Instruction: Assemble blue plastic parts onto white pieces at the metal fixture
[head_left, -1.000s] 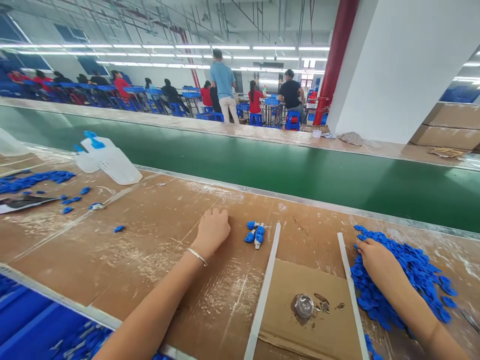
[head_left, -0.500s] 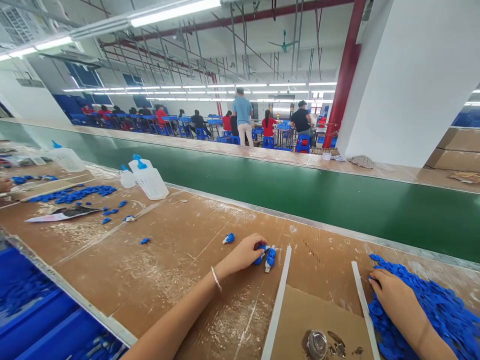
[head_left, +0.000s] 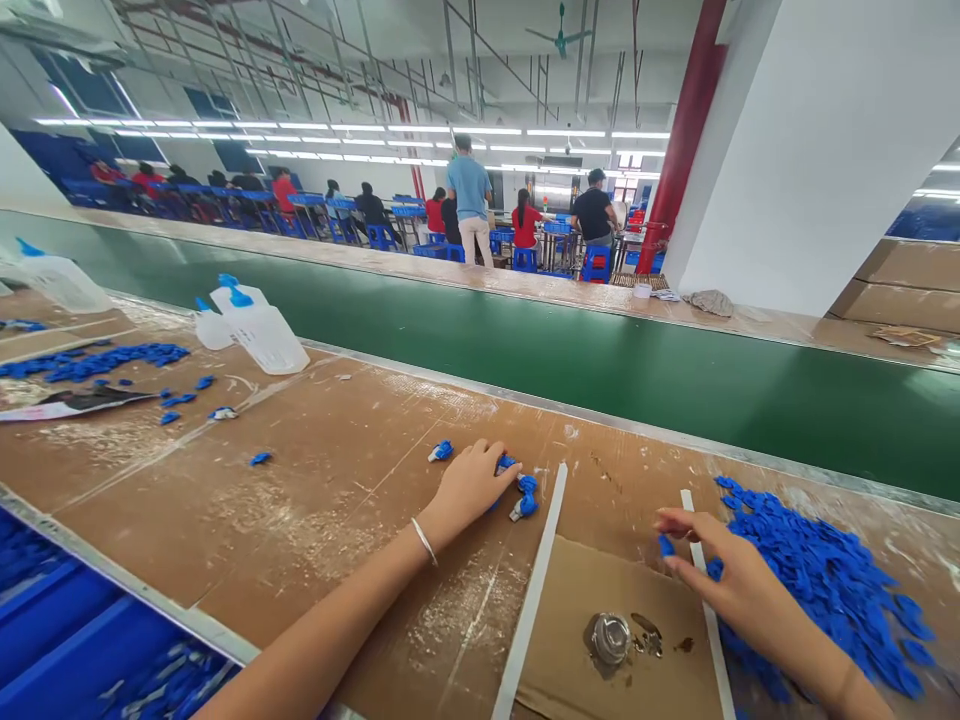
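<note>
My left hand (head_left: 469, 485) rests low over the brown work surface, its fingers curled round a small blue-and-white part that they partly hide. Just right of its fingertips lie further blue-and-white parts (head_left: 525, 498), and another blue-and-white part (head_left: 441, 451) lies beyond the hand to the left. Between the thumb and fingers of my right hand (head_left: 712, 565) is a small blue piece (head_left: 666, 545), held above the right white strip (head_left: 709, 610). Behind that hand spreads a heap of flat blue pieces (head_left: 825, 570).
A small clear round dish (head_left: 611, 638) stands on a cardboard sheet (head_left: 555, 620) between two white strips. White bottles with blue tops (head_left: 266, 335) stand at the left. A green conveyor belt (head_left: 525, 330) runs behind; blue bins (head_left: 67, 640) sit below the table edge.
My right hand has moved left from the blue heap, bringing a small blue piece with it. My left hand has shifted slightly over the blue-and-white parts. The camera view has turned a little.
</note>
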